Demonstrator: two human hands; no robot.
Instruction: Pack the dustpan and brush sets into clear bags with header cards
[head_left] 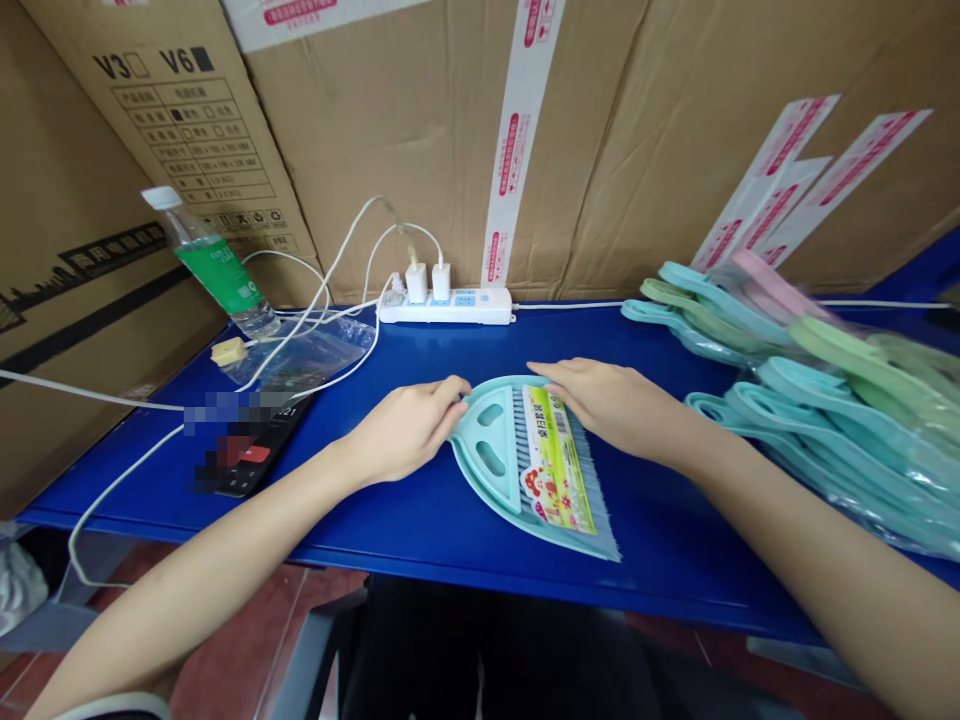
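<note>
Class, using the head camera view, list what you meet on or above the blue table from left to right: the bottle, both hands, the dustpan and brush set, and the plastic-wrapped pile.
Bottle → left hand → dustpan and brush set → right hand → plastic-wrapped pile.

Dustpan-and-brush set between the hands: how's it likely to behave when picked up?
The dustpan-and-brush set looks like thin moulded plastic with cutouts, so probably fairly stiff and light for its size. Its flat, half-round shape suggests sliding over rolling. The exposed bristles would likely bend if squeezed.
</note>
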